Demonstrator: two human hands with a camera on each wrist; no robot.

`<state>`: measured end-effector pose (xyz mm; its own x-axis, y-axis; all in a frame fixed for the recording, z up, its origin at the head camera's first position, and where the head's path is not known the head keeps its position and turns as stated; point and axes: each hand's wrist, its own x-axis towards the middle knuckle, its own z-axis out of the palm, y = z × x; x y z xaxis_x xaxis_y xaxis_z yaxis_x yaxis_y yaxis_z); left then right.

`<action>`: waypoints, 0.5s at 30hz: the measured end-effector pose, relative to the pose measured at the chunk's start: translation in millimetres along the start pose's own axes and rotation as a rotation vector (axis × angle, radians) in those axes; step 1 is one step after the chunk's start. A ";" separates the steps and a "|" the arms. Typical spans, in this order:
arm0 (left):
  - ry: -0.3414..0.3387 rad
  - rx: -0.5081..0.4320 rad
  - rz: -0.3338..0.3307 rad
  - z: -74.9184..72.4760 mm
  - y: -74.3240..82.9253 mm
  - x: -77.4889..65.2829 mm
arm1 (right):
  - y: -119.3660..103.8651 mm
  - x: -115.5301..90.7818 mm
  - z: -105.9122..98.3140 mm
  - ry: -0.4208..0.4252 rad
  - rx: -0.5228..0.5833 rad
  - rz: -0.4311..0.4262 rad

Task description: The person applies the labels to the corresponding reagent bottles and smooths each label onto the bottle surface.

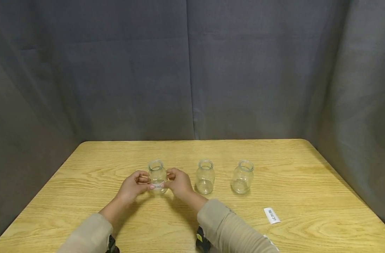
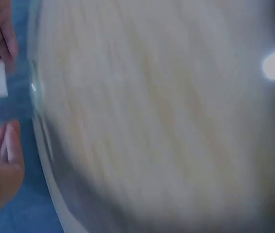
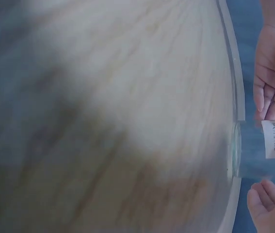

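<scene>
A clear glass jar (image 1: 156,170) stands upright at the left of a row on the wooden table. Across its front lies a small white label (image 1: 157,185) with dark print, also seen in the right wrist view as a printed label (image 3: 271,138). On the jar's left side, my left hand (image 1: 132,186) has its thumb on one end of the label and its fingers bent beside the glass. My right hand (image 1: 181,184) mirrors it, thumb on the label's other end, fingers at the jar's right side. The left wrist view shows the label only at its edge.
Two more glass jars, a middle jar (image 1: 205,179) and a right jar (image 1: 242,179), stand to the right. A printed white label (image 1: 272,215) lies nearer the front right. Another white piece shows partly behind the right sleeve (image 1: 233,228). Grey curtains (image 1: 132,77) surround the table.
</scene>
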<state>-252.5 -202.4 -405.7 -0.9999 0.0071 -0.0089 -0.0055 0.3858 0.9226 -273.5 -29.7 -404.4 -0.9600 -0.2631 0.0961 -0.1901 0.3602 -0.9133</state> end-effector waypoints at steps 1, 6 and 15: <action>-0.017 0.020 0.015 -1.7 -0.6 1.2 | 0.6 0.7 -0.2 -0.006 0.001 -0.002; -0.057 0.101 0.065 -6.0 -1.7 5.1 | 2.7 4.9 -0.1 -0.017 0.007 0.015; -0.037 0.123 0.079 -4.9 -3.0 8.1 | 2.4 7.9 0.2 -0.003 -0.012 0.030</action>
<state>-260.6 -208.0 -406.7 -0.9961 0.0753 0.0449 0.0764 0.4931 0.8666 -281.5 -31.0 -405.9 -0.9647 -0.2547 0.0675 -0.1636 0.3783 -0.9111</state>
